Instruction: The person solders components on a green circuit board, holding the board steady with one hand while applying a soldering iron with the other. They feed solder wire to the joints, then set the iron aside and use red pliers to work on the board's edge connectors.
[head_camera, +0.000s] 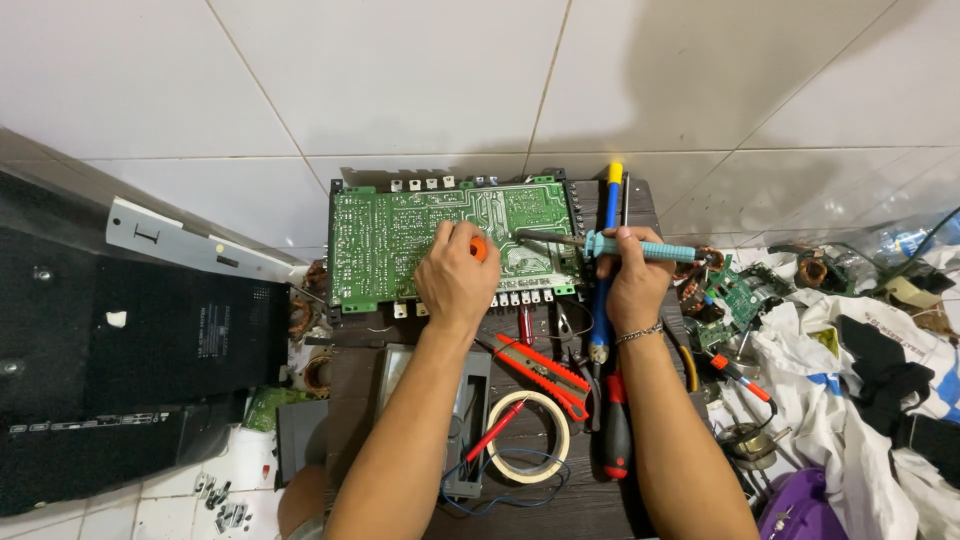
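The right hand (632, 275) grips a blue soldering iron (640, 248) near the far right corner of the bench (600, 500). The iron lies sideways, its thin tip pointing left onto the green circuit board (390, 240). The left hand (455, 275) is closed around an orange tool (480, 248) on the board, which lies long along the far edge.

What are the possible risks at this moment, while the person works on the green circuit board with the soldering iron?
1. The soldering iron in the right hand has its tip on the circuit board, close to the left hand; a slip may burn fingers.
2. The left hand holds an orange-handled tool on the board; pressing may scratch traces.
3. Loose tools, such as the red utility knife, crowd the wrists.
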